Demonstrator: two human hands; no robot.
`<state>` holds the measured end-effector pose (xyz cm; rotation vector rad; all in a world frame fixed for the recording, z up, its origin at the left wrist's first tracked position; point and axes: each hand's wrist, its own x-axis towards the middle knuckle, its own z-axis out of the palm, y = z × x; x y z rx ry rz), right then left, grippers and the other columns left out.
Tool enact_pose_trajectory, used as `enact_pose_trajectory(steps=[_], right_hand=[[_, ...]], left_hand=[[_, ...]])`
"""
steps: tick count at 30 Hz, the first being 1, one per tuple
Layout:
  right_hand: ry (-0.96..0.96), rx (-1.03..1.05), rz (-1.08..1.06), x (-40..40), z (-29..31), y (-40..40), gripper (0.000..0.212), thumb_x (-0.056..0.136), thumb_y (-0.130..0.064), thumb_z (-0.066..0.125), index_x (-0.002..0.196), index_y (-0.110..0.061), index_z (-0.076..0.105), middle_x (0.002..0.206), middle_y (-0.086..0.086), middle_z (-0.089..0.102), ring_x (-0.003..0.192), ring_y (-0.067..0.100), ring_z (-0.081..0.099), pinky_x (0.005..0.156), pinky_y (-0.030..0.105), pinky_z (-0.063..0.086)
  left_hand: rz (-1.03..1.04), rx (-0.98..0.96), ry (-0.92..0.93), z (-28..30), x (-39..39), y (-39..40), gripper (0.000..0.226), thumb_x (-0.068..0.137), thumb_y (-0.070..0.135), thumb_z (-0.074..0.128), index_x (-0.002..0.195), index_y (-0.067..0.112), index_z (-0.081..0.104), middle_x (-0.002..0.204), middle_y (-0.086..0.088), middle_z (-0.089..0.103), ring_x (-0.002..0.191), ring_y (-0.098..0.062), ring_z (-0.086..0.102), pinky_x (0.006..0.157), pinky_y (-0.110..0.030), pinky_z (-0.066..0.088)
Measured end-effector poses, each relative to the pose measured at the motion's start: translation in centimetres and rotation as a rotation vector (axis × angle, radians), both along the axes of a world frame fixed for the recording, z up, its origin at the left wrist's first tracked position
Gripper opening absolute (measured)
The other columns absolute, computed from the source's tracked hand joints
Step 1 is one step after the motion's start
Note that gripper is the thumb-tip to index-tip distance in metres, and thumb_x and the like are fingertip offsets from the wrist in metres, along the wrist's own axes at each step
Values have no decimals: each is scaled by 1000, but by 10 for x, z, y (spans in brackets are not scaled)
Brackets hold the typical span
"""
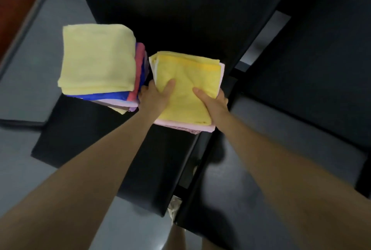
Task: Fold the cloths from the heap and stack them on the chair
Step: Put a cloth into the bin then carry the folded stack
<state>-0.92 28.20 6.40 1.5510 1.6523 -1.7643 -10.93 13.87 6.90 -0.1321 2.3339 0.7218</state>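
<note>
Black chair (pixel 96 129) seats fill the view. Both hands, left (pixel 155 97) and right (pixel 212 102), clamp a small yellow-topped stack (pixel 186 89), thumbs on top, fingers hidden beneath, just beside the tall pile (pixel 98 59), likely to keep folds together.

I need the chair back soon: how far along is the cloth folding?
Done: a tall stack of folded cloths sits on the black chair. In hand: the left hand and right hand grip a smaller folded pile, yellow on top, beside it. The heap is out of view, so what remains is unclear.
</note>
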Motion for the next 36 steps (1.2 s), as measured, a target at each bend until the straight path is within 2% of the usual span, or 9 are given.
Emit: enact_pose_trajectory(steps=[3, 8, 12, 17, 20, 23, 27, 33, 36], right_hand=[[18, -13, -33, -6, -6, -2, 129, 42, -73, 76, 151, -35, 17, 134, 0, 30, 126, 26, 41, 107, 52, 39], [17, 43, 24, -2, -25, 2, 128, 52, -73, 77, 153, -33, 9, 151, 3, 20, 137, 28, 32, 111, 56, 32], [35, -8, 22, -8, -30, 5, 135, 35, -81, 71, 151, -36, 19, 151, 2, 28, 134, 26, 37, 110, 54, 34], [67, -63, -35, -4, -32, 8, 129, 31, -79, 78, 145, -38, 31, 144, 0, 41, 125, 23, 48, 105, 51, 42], [126, -171, -146, 1, -31, 4, 114, 39, -69, 84, 139, -32, 42, 130, -2, 58, 113, 21, 60, 98, 47, 49], [124, -295, -163, 16, -30, 0, 110, 41, -66, 88, 136, -30, 46, 122, -1, 65, 107, 23, 65, 95, 46, 52], [82, -395, -125, 49, -30, -8, 109, 42, -63, 90, 136, -28, 47, 122, -1, 66, 107, 23, 66, 95, 45, 52], [113, -429, -138, 80, -27, -18, 80, 50, -54, 88, 120, -25, 63, 110, 1, 73, 101, 22, 70, 92, 40, 54], [57, -436, -168, 93, -21, -24, 96, 39, -60, 91, 124, -22, 62, 111, 3, 72, 101, 25, 70, 95, 42, 53]], left_hand=[[96, 166, -119, -9, -9, -4, 97, 73, 78, 51, 151, 29, 22, 150, -5, 33, 138, -28, 31, 114, -47, 26], [166, 398, -320, -16, -16, -16, 98, 68, 73, 66, 148, 30, 29, 137, 7, 49, 122, -17, 51, 102, -37, 40], [142, 466, -380, -15, -20, -18, 83, 76, 65, 64, 145, 31, 34, 127, 9, 57, 111, -11, 58, 89, -30, 44], [194, 576, -591, -5, -21, -20, 56, 79, 54, 65, 126, 27, 52, 113, 7, 71, 103, -11, 68, 95, -33, 48], [227, 588, -709, 3, -23, -23, 46, 78, 53, 64, 115, 27, 57, 106, 6, 74, 97, -11, 70, 85, -31, 49], [296, 547, -769, 6, -13, -31, 59, 69, 59, 71, 115, 25, 56, 103, 3, 75, 97, -15, 69, 80, -33, 50], [305, 580, -794, -3, 24, -46, 107, 36, 68, 87, 128, 22, 54, 113, 0, 72, 105, -19, 68, 92, -37, 48], [368, 642, -795, -6, 60, -62, 107, 35, 65, 89, 127, 21, 56, 115, -4, 71, 105, -22, 68, 90, -39, 49], [368, 612, -799, 7, 72, -62, 86, 56, 61, 82, 127, 20, 55, 110, -4, 73, 103, -24, 69, 93, -41, 49]])
